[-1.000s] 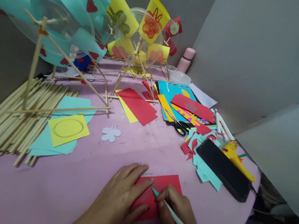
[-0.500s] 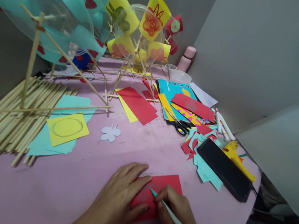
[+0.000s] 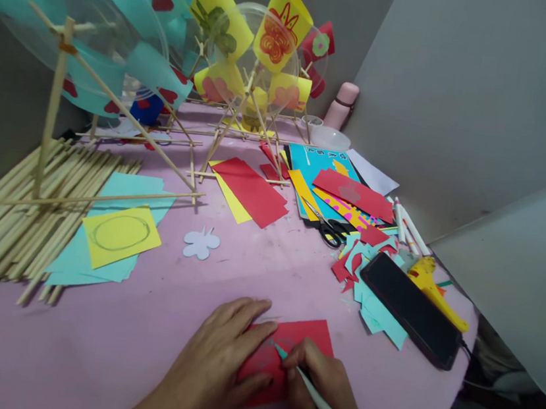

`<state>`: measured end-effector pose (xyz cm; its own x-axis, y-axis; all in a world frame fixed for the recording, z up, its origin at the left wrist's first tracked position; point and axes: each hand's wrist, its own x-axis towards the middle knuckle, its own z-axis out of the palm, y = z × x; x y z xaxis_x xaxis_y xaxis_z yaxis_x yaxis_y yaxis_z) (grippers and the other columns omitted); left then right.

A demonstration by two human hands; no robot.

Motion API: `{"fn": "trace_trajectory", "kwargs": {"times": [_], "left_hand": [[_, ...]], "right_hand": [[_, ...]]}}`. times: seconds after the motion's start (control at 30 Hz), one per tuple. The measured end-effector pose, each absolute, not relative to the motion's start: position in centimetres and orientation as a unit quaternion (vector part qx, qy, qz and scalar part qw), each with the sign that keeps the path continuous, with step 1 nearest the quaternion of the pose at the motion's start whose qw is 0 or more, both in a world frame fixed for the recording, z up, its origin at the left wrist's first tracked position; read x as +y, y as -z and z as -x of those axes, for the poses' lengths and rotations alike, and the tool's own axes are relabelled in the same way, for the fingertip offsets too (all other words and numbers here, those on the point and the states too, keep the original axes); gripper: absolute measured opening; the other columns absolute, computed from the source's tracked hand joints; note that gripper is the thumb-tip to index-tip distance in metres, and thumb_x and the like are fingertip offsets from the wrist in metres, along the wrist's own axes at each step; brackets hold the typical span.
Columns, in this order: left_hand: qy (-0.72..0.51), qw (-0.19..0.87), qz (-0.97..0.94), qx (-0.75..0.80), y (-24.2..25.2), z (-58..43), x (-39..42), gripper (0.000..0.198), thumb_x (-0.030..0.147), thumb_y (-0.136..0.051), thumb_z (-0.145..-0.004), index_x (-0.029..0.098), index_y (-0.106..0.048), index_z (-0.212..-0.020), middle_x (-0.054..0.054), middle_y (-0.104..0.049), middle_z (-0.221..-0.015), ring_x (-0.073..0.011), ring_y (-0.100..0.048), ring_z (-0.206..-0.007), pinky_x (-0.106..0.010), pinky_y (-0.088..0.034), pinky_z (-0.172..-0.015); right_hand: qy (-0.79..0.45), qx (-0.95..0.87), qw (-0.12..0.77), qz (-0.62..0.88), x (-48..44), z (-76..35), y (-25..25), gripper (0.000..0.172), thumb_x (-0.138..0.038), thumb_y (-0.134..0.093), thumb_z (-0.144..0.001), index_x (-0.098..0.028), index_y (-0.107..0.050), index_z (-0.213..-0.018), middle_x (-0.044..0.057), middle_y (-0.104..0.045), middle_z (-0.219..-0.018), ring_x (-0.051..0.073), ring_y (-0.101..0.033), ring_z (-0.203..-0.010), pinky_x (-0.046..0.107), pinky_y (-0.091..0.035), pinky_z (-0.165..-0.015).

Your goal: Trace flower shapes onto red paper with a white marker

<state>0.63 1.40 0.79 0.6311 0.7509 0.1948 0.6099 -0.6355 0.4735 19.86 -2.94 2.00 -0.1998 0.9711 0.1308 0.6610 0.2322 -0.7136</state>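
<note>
A red paper card [image 3: 310,332] lies on the pink table near its front edge, with a faint drawn outline on it. My left hand [image 3: 220,350] rests flat on the card's left side, fingers stretched out. In my right hand [image 3: 319,376] is a white felt-tip marker [image 3: 323,404] with a green tip, held like a pen. Its tip is at the card's surface, close to the outline. Part of the drawing is hidden by my fingers. Beyond my hands lies a pale butterfly cutout [image 3: 201,243].
Wooden sticks [image 3: 27,221], blue paper sheets [image 3: 115,271] and a yellow card [image 3: 121,236] lie left. Paper wheels on stick stands [image 3: 250,89] rise behind. Scissors [image 3: 330,231], paper scraps [image 3: 378,317], a phone [image 3: 409,307] and a yellow glue gun [image 3: 434,294] lie right.
The camera view has shifted very slightly. Both hands, the marker and the red card stay in nearly the same place.
</note>
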Motion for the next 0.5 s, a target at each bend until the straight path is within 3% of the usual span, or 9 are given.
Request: {"fn": "trace_trajectory", "kwargs": {"times": [0.5], "left_hand": [[-0.182, 0.188, -0.885, 0.386, -0.82, -0.62, 1.39, 0.055, 0.031, -0.071, -0.077, 0.029, -0.051, -0.128, -0.005, -0.048, -0.139, -0.0281, -0.044, -0.123, -0.046, -0.043, -0.098]], "right_hand": [[-0.249, -0.699, 0.318, 0.590, -3.17, -19.79, -1.71, 0.015, -0.018, -0.038, -0.082, -0.024, -0.047, -0.072, -0.004, -0.059, -0.051, 0.011, -0.052, -0.038, 0.019, -0.037, -0.039]]}}
